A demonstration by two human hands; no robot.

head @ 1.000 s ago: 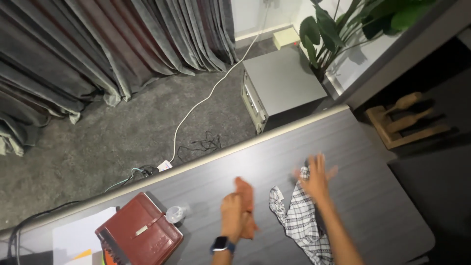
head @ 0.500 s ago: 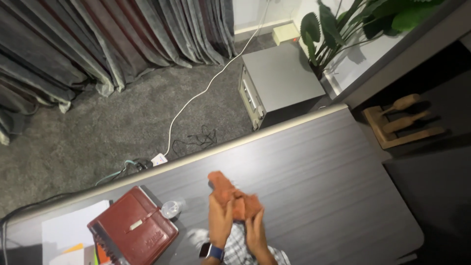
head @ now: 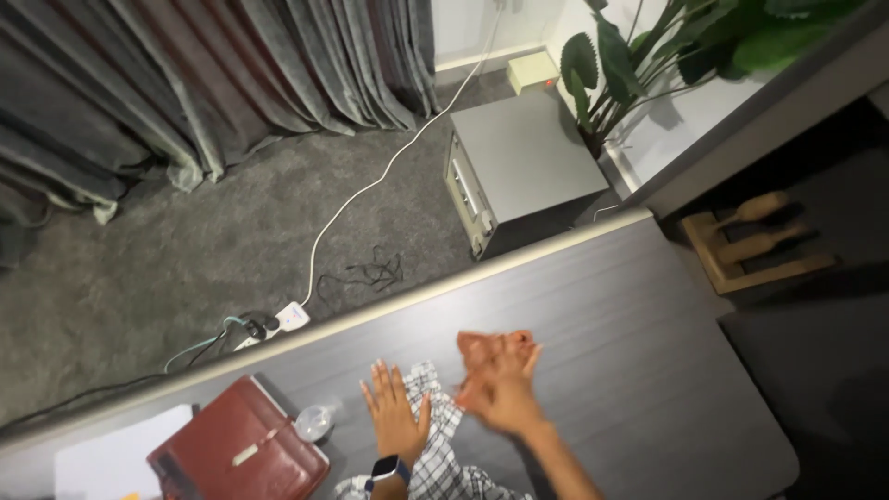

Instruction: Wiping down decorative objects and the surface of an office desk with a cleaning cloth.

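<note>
My right hand [head: 505, 393] is closed on a crumpled orange cloth [head: 491, 350], holding it just above the dark grey table [head: 648, 361]. My left hand [head: 394, 418], with a smartwatch on the wrist, lies flat with fingers spread on a black-and-white checked cloth [head: 435, 458]. The checked cloth lies on the table near its front edge, between my two forearms.
A brown leather folder [head: 241, 458] and a small clear glass [head: 313, 423] are on the table's left, with white paper [head: 102, 463] beside them. On the carpet beyond stand a grey metal box [head: 514, 167], a power strip with cables [head: 287, 318], a plant [head: 648, 46] and curtains [head: 185, 74].
The orange cloth went from my left hand, through both hands, into my right hand and moved right. My left hand let go and now presses flat on the checked cloth, which shifted left.
</note>
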